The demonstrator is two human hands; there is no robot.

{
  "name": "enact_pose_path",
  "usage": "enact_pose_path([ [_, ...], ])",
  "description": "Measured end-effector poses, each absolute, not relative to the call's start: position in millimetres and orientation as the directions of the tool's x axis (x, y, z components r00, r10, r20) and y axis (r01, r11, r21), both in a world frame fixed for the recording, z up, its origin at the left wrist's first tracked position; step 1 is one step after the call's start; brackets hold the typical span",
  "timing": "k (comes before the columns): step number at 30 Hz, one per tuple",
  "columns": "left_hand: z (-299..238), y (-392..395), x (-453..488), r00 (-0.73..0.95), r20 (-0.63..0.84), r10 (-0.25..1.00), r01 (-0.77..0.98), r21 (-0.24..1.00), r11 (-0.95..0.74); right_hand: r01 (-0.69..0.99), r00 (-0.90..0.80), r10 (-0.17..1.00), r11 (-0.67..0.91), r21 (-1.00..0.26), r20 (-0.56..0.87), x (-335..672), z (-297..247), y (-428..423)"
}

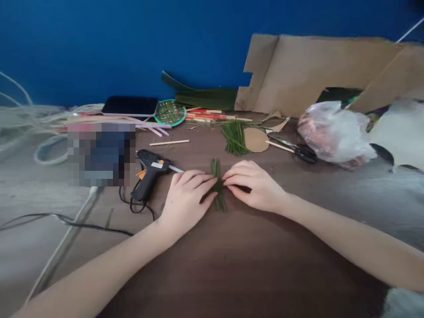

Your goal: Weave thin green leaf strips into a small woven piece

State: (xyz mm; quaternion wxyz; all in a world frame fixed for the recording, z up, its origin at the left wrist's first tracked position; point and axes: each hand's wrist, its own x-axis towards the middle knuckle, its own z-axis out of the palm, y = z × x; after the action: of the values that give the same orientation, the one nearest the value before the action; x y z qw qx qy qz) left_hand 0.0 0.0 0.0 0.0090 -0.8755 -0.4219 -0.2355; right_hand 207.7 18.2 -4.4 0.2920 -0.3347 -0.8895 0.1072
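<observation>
A small group of narrow green leaf strips [216,168] lies on the dark table between my hands, its lower ends [220,205] fanned slightly toward me. From the left, my left hand [189,198] pinches the strips near their middle with thumb and fingertips. Opposite it, my right hand [253,184] has its thumb and fingers pressed together at the right edge of the strips. Whatever lies between those right fingertips is too small to tell. Just beyond the hands sit a thicker pile of cut green strips [234,138] and a round cardboard disc [256,140].
Left of my hands lies a black glue gun [150,172] with its cable. Scissors [303,152], a plastic bag [336,132] and cardboard [318,75] are at right. A phone [130,106], a green-rimmed dish [170,112] and wooden sticks [205,115] line the blue wall.
</observation>
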Motion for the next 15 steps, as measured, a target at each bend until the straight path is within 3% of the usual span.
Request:
enact_pose_path([
  [7, -0.9, 1.1, 1.3, 0.543, 0.401, 0.738, 0.733, 0.202, -0.649, 0.441, -0.74, 0.493, 0.869, -0.223, 0.457, 213.6, -2.8, 25.2],
  [15, -2.1, 2.5, 1.3, 0.54, 0.402, 0.739, 0.73, 0.214, -0.65, 0.426, -0.769, 0.464, 0.885, -0.189, 0.441, 214.6, -1.1, 26.5],
])
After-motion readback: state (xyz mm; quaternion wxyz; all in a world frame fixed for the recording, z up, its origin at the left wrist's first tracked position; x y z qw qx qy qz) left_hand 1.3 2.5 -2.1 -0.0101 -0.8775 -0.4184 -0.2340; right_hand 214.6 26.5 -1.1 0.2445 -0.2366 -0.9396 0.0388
